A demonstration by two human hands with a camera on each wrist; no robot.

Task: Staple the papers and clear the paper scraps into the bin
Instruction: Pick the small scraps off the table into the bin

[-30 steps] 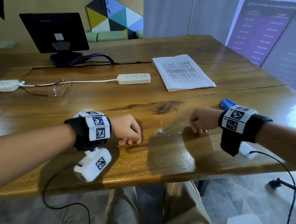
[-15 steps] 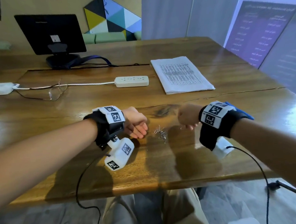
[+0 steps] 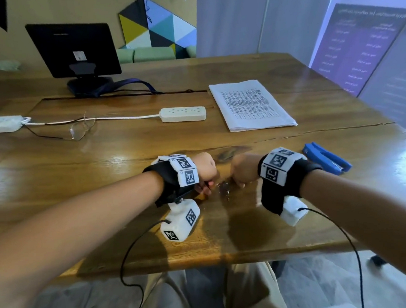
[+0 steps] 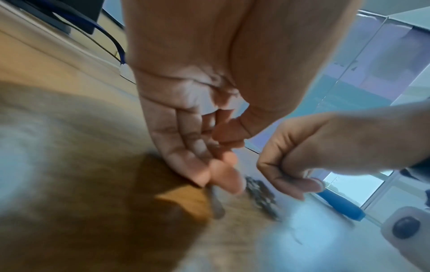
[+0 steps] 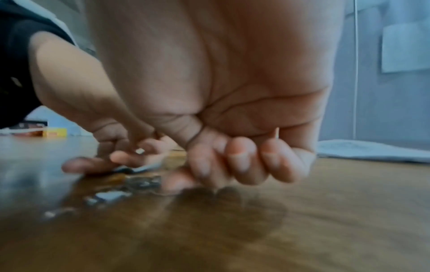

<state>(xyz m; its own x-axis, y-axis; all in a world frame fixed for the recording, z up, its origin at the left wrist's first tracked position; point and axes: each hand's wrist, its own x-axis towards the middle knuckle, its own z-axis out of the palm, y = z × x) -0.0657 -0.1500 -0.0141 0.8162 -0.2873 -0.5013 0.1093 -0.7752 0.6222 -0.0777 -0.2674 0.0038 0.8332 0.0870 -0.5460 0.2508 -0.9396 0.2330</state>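
Note:
A small pile of shiny scraps (image 3: pixel 223 188) lies on the wooden table (image 3: pixel 125 154), between my two hands. My left hand (image 3: pixel 205 186) stands just left of the pile, its fairly straight fingers (image 4: pixel 200 173) touching the table beside the scraps (image 4: pixel 261 195). My right hand (image 3: pixel 241 177) is just right of the pile, fingers curled (image 5: pixel 235 162) with knuckles on the wood. What it holds, if anything, is not visible. The blue stapler (image 3: pixel 326 158) lies behind my right wrist. The stack of printed papers (image 3: pixel 251 104) lies further back.
A white power strip (image 3: pixel 183 113) and a pair of glasses (image 3: pixel 80 128) lie mid-table, with a monitor (image 3: pixel 73 50) behind. The table's front edge (image 3: pixel 204 257) is close below my wrists. No bin is in view.
Both hands have slid toward each other and now flank the scraps closely. The scattered bits lie in a tighter pile.

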